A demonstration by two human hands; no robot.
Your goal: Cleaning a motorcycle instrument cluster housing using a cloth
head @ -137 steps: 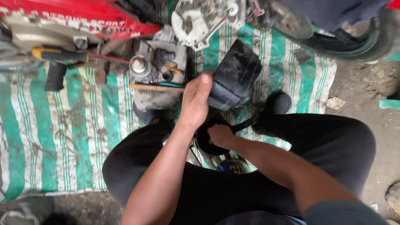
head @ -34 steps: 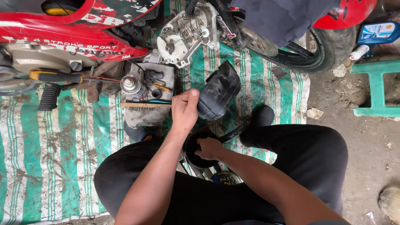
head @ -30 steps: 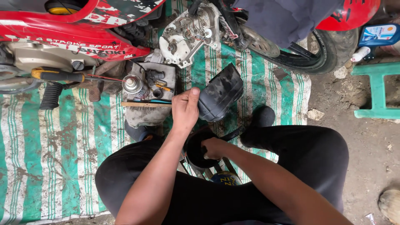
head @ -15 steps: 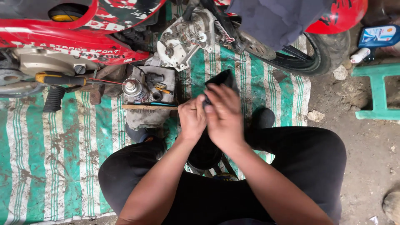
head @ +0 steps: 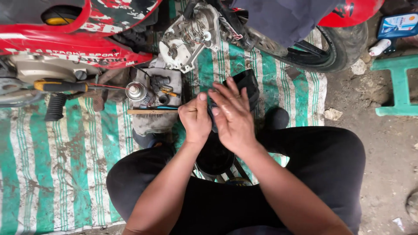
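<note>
Fingers of the left hand (head: 196,119) curl shut around the black plastic cover (head: 244,85) held above the striped mat (head: 65,152), while the right hand (head: 233,117) lies spread flat on it; probably light, stiff, greasy, best gripped at its edges.

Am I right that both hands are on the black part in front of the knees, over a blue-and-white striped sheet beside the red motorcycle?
Not quite: the striped sheet is green and white, not blue, as the head view shows. The rest holds: the left hand and right hand are both on the black part, beside the red motorcycle.
</note>
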